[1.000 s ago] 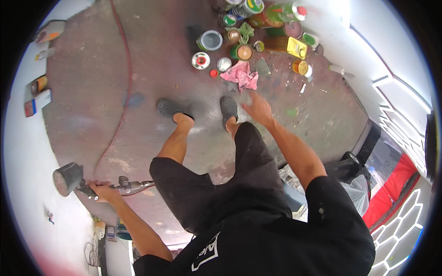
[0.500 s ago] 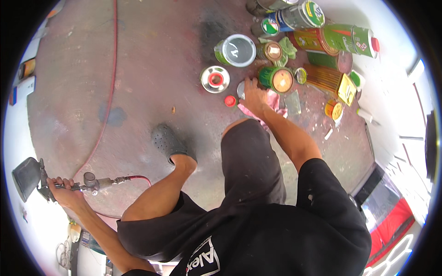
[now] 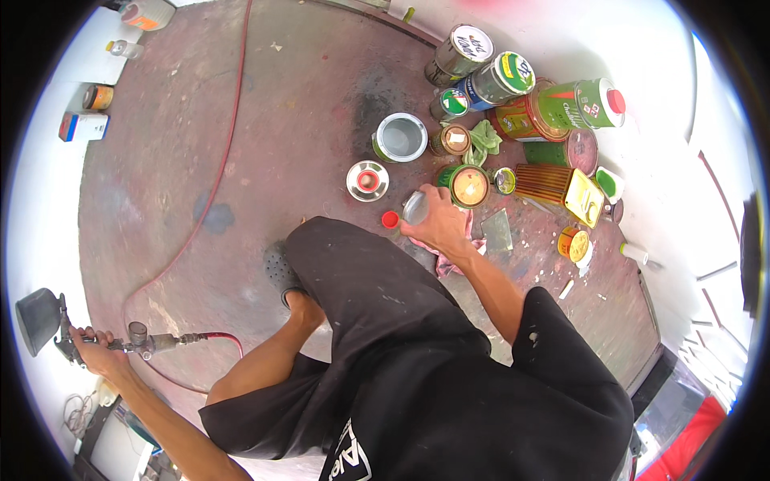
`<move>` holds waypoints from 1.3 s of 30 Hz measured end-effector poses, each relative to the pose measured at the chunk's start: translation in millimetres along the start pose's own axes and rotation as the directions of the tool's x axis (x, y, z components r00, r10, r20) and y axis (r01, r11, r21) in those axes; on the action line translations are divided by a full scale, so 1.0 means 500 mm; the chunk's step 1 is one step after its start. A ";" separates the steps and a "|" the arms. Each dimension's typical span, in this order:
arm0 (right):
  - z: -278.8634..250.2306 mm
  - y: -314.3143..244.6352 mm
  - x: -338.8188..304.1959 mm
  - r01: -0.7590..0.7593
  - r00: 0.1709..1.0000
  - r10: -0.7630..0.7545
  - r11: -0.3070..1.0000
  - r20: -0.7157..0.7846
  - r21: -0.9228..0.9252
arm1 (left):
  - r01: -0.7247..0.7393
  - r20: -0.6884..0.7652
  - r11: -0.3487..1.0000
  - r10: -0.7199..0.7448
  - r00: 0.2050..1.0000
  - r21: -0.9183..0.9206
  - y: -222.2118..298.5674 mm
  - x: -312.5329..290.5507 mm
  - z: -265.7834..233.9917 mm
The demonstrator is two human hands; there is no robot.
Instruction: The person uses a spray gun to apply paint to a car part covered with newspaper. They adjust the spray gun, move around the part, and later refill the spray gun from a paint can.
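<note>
My left hand (image 3: 98,353), far out to the left, is wrapped round the handle of a spray gun (image 3: 64,325) with a black cup on it. A gauge fitting and a red air hose (image 3: 220,335) trail from the gun. My right hand (image 3: 441,220) has its fingers round a small clear cup (image 3: 415,208), which looks tilted; its contents are hard to make out. Close by lies a red cap (image 3: 390,220). Beyond it stand a metal can with a red-ringed opening (image 3: 367,181) and an open can of grey paint (image 3: 401,137). Below my right wrist is a pink cloth (image 3: 451,262).
Several paint cans and tins line the right wall, among them a green can with a tan lid (image 3: 469,186), a yellow tin (image 3: 584,196) and a green jug (image 3: 593,104). A glass-like plate (image 3: 497,231) lies on the floor. A red hose (image 3: 233,128) runs along the left.
My right hand has closed round the clear cup and tilted it. My right knee has swung left across the view, and the whole view has shifted. My left hand still holds the spray gun.
</note>
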State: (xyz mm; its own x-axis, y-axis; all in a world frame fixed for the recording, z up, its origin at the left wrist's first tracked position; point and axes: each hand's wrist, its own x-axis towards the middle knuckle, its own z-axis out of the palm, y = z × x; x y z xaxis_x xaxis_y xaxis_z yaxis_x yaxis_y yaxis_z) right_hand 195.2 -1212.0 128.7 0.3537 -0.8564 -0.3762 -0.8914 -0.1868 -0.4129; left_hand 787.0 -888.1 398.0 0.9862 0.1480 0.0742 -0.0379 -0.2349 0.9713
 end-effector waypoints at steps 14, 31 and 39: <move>-0.004 -0.023 0.225 0.464 0.570 -0.318 0.886 -0.758 -0.023 | 0.032 -0.160 0.998 -0.021 0.987 0.063 -0.052 -0.032 -0.118; 0.106 -0.024 0.201 0.138 0.736 -0.230 0.972 -0.636 -0.192 | 0.142 -0.146 0.989 -0.135 0.980 0.036 -0.129 0.016 -0.194; 0.140 -0.034 0.186 0.081 0.799 -0.125 0.992 -0.588 -0.102 | 0.126 -0.081 0.992 -0.125 0.989 0.014 -0.119 0.016 -0.156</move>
State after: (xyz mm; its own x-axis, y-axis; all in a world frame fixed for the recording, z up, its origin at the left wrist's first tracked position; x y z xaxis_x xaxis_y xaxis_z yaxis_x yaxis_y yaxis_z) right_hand 263.1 -1255.1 42.7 0.2276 -0.9439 0.2391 -0.8841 -0.3032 -0.3555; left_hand 784.8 -797.8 358.2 0.9669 0.2535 -0.0295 0.0893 -0.2275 0.9697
